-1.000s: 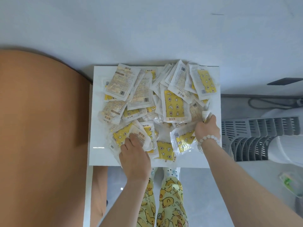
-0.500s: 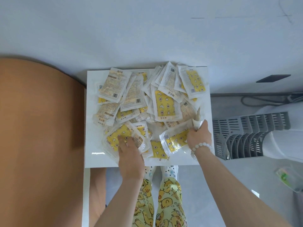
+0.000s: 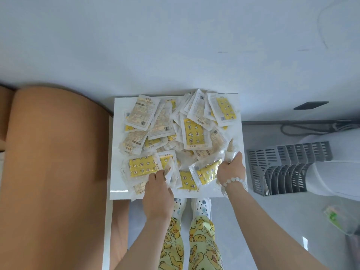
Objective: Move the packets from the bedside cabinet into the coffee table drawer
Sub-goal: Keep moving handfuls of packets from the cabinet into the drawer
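Observation:
Several clear packets with yellow duck-print contents (image 3: pixel 194 133) lie heaped on the white bedside cabinet top (image 3: pixel 116 145). My left hand (image 3: pixel 158 189) is at the pile's near left, its fingers curled round the edge of packets (image 3: pixel 144 165) there. My right hand (image 3: pixel 231 169), with a bead bracelet on the wrist, grips packets (image 3: pixel 206 171) at the pile's near right edge. The coffee table drawer is not in view.
A tan padded headboard or bed side (image 3: pixel 54 162) stands to the left of the cabinet. A grey slotted rack (image 3: pixel 282 168) and a white appliance (image 3: pixel 341 172) sit on the floor to the right. A cable (image 3: pixel 303 129) lies by the wall. My feet (image 3: pixel 191 207) stand below the cabinet's front edge.
Both hands have closed on packets at the near edge of the pile and drawn them together a little. The camera view has shifted, so the cabinet sits lower in frame.

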